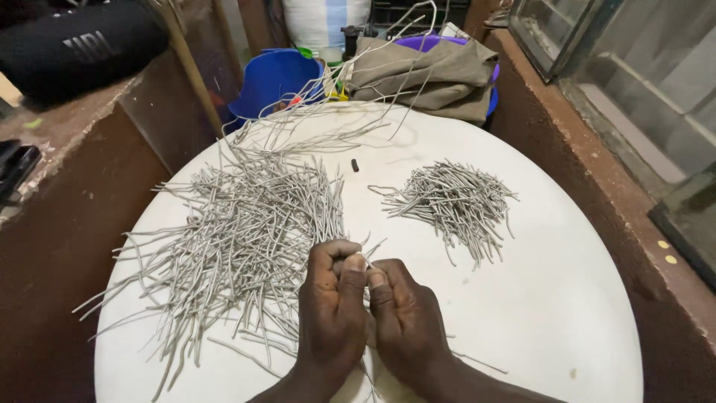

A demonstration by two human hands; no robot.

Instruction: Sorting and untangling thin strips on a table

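My left hand (pixel 332 310) and my right hand (pixel 403 317) meet at the near middle of a round white table (pixel 552 313). Both pinch one thin grey wire piece (pixel 371 252) between thumbs and fingertips; its end sticks up and right from my fingers. To the left of my hands lies a big loose pile of long grey wire pieces (pixel 239 231). A smaller heap of shorter grey wire pieces (pixel 451 201) lies to the upper right, apart from my hands.
A small dark bit (pixel 355 165) lies on the table between the piles. Behind the table stand a blue bucket (pixel 272 78) and a purple basin covered by a folded olive cloth (pixel 429 71). A black speaker (pixel 74 45) sits on the brown ledge at left.
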